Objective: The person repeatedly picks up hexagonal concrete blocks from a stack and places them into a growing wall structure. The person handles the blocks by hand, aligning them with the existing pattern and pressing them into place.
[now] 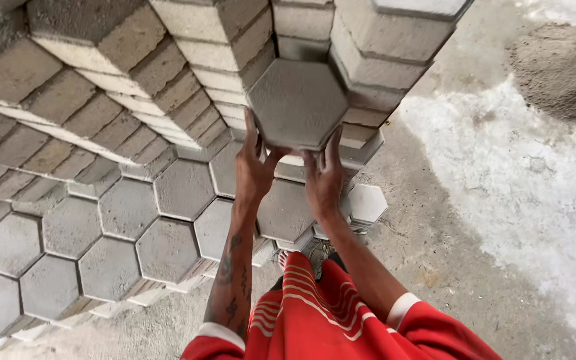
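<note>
While a red striped garment (315,313) fills the near edge, the left hand (255,167) and right hand (323,177) reach up, fingers spread and pressed against the lower edges of a grey hexagonal paver (297,103), gripping it between them atop the stacked pavers (128,220); beyond lies a sand heap (561,67).

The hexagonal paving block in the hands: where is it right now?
In the head view, upper centre, the grey hexagonal block sits gripped by the left hand and right hand, against the stacked blocks.
</note>
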